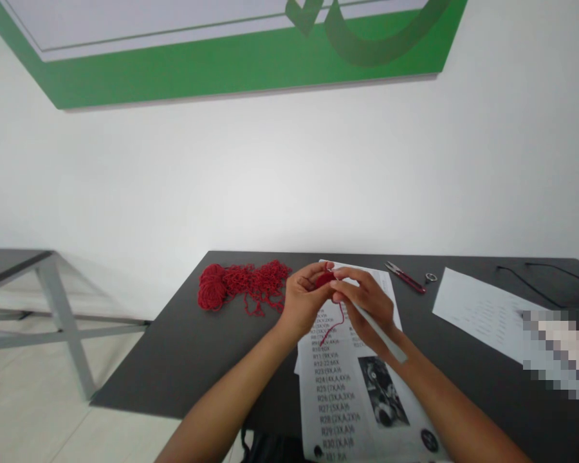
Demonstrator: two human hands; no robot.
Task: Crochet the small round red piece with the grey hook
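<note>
Between my two hands is a small red crochet piece (325,279), mostly covered by fingers. My left hand (305,294) pinches it from the left, fingers closed. In my right hand (367,299) is a crochet hook (380,331). Its pale grey handle slants down across the wrist, and its tip is hidden at the crochet piece. A red yarn tail (335,325) hangs below the hands over a printed pattern sheet (338,399). To the left, a red yarn ball (212,287) lies beside a loose tangle of the same yarn (258,283).
Red-handled thread snips (405,278) and a small metal ring (430,278) lie right of the pattern sheet. Farther right are another paper (482,312) and dark glasses temples (531,286). A wall stands behind the black table (174,360); another table (14,263) is at left.
</note>
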